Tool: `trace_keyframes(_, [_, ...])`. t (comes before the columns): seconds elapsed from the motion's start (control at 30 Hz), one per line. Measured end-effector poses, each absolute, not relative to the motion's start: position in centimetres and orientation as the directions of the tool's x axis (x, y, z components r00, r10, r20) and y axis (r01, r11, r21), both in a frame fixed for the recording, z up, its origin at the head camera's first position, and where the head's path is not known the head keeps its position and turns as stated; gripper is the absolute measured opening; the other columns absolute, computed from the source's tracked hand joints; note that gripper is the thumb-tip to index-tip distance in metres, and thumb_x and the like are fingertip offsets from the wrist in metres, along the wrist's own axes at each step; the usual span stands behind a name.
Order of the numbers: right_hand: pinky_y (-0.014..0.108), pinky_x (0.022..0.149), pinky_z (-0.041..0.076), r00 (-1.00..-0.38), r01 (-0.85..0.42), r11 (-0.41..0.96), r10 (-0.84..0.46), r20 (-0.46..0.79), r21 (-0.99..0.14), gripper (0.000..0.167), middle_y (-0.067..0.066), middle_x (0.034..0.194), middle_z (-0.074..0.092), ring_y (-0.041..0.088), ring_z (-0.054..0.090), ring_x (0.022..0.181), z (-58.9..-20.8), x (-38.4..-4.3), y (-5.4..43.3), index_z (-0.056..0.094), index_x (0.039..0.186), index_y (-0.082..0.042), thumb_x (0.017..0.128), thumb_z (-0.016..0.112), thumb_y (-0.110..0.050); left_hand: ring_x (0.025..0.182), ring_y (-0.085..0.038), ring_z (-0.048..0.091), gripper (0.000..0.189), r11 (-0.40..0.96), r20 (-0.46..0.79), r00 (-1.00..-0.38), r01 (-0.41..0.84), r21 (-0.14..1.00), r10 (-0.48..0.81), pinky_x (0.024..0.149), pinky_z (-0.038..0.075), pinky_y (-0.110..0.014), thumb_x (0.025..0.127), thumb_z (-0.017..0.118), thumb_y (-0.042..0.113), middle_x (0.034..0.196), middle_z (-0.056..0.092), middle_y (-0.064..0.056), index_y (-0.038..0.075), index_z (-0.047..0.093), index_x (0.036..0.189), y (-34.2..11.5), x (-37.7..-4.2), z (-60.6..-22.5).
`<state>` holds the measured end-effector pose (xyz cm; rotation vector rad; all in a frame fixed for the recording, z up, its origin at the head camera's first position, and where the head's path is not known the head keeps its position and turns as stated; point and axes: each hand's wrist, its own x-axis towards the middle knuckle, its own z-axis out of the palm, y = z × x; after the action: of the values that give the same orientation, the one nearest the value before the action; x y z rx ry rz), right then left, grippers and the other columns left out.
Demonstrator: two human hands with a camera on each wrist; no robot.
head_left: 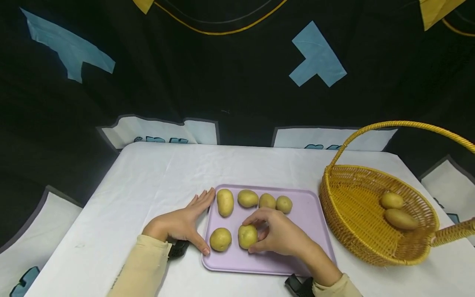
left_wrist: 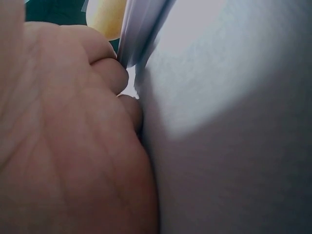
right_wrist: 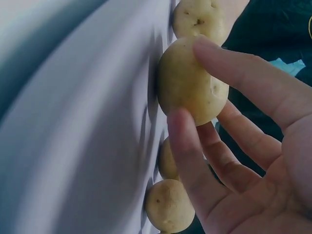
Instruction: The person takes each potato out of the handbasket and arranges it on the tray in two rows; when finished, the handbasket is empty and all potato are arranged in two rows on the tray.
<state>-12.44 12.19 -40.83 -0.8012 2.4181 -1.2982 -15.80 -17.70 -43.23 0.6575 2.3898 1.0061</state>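
On a lilac tray (head_left: 259, 264) lie several potatoes: a row along the far side, with a long potato (head_left: 225, 202) at its left end, and a round potato (head_left: 220, 239) in the near left part. My right hand (head_left: 276, 233) pinches another potato (head_left: 247, 236) between thumb and fingers beside that round one; in the right wrist view this potato (right_wrist: 190, 80) appears to touch the tray. With fingers spread, my left hand (head_left: 185, 220) rests at the tray's left edge, its thumb near the front left corner. The left wrist view shows its palm (left_wrist: 73, 131) against the white cloth.
Right of the tray stands a wicker basket (head_left: 371, 251) with a tall arched handle (head_left: 408, 123). Two potatoes (head_left: 400, 219) lie inside it. A white cloth (head_left: 111, 198) covers the table, and a black curtain (head_left: 222, 82) hangs behind.
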Motion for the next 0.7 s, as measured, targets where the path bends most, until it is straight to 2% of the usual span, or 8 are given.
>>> trace_keyframes(0.23, [0.032, 0.073, 0.058, -0.808, -0.359, 0.485, -0.589, 0.006, -0.797, 0.053, -0.004, 0.109, 0.066, 0.02, 0.063, 0.089, -40.2, -12.6, 12.7, 0.072, 0.113, -0.011, 0.065, 0.095, -0.012, 0.149, -0.045, -0.011, 0.15, 0.611, -0.219, -0.778, 0.253, 0.75, 0.589, 0.117, 0.0, -0.062, 0.053, 0.099, 0.04, 0.167, -0.006, -0.014, 0.008, 0.002, 0.162, -17.7, -15.8, -43.2])
trace_keyframes(0.53, [0.036, 0.08, 0.059, -0.836, -0.286, 0.427, -0.548, 0.006, -0.858, 0.056, 0.013, 0.117, 0.062, 0.032, 0.059, 0.109, -38.7, -13.1, 14.8, 0.07, 0.118, -0.008, 0.067, 0.094, -0.01, 0.148, -0.045, -0.011, 0.149, 0.598, -0.208, -0.778, 0.253, 0.76, 0.593, 0.117, -0.001, -0.062, 0.053, 0.1, 0.038, 0.167, -0.005, -0.016, 0.006, 0.003, 0.162, -17.8, -15.8, -43.3])
trace_keyframes(0.7, [0.038, 0.083, 0.059, -0.84, -0.276, 0.399, -0.542, 0.018, -0.874, 0.056, 0.01, 0.121, 0.066, 0.038, 0.059, 0.111, -37.8, -13.6, 16.3, 0.07, 0.119, -0.007, 0.069, 0.094, -0.013, 0.149, -0.044, -0.011, 0.149, 0.599, -0.211, -0.779, 0.248, 0.761, 0.591, 0.117, -0.001, -0.062, 0.053, 0.1, 0.038, 0.167, -0.006, -0.016, 0.008, 0.003, 0.162, -17.8, -15.8, -43.3])
